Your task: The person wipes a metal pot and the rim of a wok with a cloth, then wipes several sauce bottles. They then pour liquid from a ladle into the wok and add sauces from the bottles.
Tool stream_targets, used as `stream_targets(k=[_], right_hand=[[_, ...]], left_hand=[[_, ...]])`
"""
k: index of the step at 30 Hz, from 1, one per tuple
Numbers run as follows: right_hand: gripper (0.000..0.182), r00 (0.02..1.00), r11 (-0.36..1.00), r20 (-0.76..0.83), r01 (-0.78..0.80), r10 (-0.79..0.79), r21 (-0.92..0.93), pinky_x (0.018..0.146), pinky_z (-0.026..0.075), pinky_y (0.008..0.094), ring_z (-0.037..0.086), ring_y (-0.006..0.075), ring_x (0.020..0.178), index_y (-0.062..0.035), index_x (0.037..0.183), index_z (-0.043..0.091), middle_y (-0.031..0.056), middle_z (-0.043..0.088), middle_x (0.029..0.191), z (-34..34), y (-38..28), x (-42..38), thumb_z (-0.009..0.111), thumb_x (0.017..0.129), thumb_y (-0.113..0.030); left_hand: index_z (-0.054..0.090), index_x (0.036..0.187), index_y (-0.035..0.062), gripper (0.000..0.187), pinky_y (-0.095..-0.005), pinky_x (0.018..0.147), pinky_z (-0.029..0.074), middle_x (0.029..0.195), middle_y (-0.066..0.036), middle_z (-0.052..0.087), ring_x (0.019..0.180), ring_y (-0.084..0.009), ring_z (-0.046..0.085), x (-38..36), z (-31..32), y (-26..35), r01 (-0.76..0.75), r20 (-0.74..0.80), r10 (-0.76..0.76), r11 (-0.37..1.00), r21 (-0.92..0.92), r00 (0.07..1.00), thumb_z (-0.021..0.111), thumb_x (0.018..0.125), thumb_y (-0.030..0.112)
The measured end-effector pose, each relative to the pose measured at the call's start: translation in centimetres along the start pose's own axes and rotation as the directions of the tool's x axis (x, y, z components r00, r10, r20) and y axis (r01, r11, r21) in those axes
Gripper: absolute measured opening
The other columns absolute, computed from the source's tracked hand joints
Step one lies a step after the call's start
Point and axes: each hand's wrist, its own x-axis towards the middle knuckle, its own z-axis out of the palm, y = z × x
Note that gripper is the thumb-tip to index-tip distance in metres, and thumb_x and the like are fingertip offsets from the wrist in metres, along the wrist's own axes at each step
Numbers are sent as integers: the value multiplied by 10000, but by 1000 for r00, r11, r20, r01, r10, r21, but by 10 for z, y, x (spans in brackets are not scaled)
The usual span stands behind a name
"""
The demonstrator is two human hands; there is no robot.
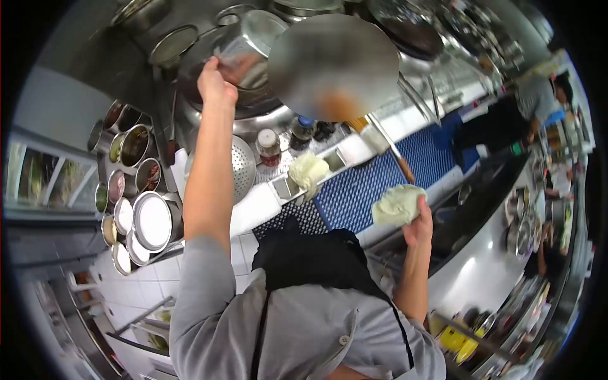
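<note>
My left hand reaches up over the stove with curled fingers at the side of a shiny, tilted metal pot. It seems to grip the pot's edge, though the contact is partly hidden. A pale, bunched cloth hangs from my right hand, which is closed on it away from the counter. Between my hands, a second pale cloth lies on the counter ledge by small metal compartments. A large, blurred round metal surface fills the upper middle.
Left, several metal containers hold ingredients. A perforated strainer and a jar with a white lid stand near my left forearm. A wooden-handled tool juts over the blue mat. Another person stands at right.
</note>
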Motion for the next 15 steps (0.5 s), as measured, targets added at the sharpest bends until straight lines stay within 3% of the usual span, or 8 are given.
stream_targets(k=[1, 4, 5, 8, 10, 12, 13, 15], right_hand=[[426, 1000, 997, 20, -16, 15, 81, 925, 535, 413, 657, 263, 1071, -5, 1337, 514, 139, 640, 1235, 12, -6, 9, 566, 1010, -273], [451, 964, 991, 244, -124, 109, 46, 871, 562, 395, 663, 239, 1052, -7, 1368, 491, 137, 644, 1224, 17, -19, 47, 562, 1013, -276], [432, 991, 992, 123, -43, 58, -119, 832, 574, 391, 664, 222, 1039, -1, 1347, 504, 133, 649, 1196, 30, -22, 55, 552, 1018, -278], [420, 952, 986, 280, -82, 121, -148, 824, 574, 379, 666, 210, 1019, 4, 1324, 517, 127, 653, 1176, 23, -34, 107, 543, 1023, -288], [447, 938, 977, 281, -173, 201, -122, 886, 550, 379, 647, 229, 1059, 2, 1314, 525, 130, 640, 1214, 24, -43, 144, 513, 1035, -346], [483, 934, 979, 292, -198, 206, -57, 920, 535, 381, 634, 245, 1088, -1, 1323, 522, 134, 630, 1234, 64, -43, 179, 483, 1043, -392], [570, 927, 957, 236, -285, 291, -60, 959, 510, 394, 617, 265, 1112, 0, 1338, 514, 137, 620, 1247, 96, -49, 186, 430, 1044, -480], [609, 758, 891, 514, -453, 402, -28, 969, 508, 405, 620, 263, 1116, -10, 1316, 544, 134, 636, 1232, 115, -58, 220, 422, 1029, -534]], left_hand=[[596, 986, 20, 102, -444, 827, 583, 991, -77, 626, 875, -228, 627, 14, -9, 3, -23, 14, 23, 1000, 14, 1000, 553, 999, 112], [593, 1064, 14, 117, -447, 853, 579, 1043, -80, 629, 928, -226, 625, -4, 3, 12, -100, 41, 97, 993, 62, 994, 521, 1014, 92], [591, 1092, 13, 132, -444, 864, 576, 1062, -82, 631, 948, -225, 626, -15, 19, 20, -133, 54, 129, 988, 75, 990, 511, 1019, 86], [573, 1161, 5, 176, -449, 879, 574, 1099, -91, 640, 1001, -226, 629, -22, 28, 34, -282, 134, 259, 936, 210, 957, 496, 1025, 86], [575, 1166, 3, 180, -426, 931, 536, 1124, -92, 648, 1009, -213, 635, -16, 22, 43, -354, 192, 313, 903, 244, 930, 516, 1012, 75], [579, 1168, 2, 184, -371, 923, 511, 1110, -83, 656, 1009, -193, 633, -22, 25, 52, -403, 208, 355, 872, 278, 911, 536, 1001, 67], [576, 1175, -5, 192, -365, 941, 508, 1116, -89, 661, 1021, -195, 637, -21, 26, 57, -433, 226, 376, 841, 325, 899, 539, 1002, 69], [571, 1190, -18, 209, -354, 977, 500, 1128, -103, 671, 1046, -198, 646, -23, 21, 68, -476, 253, 404, 772, 420, 879, 544, 1004, 73]])
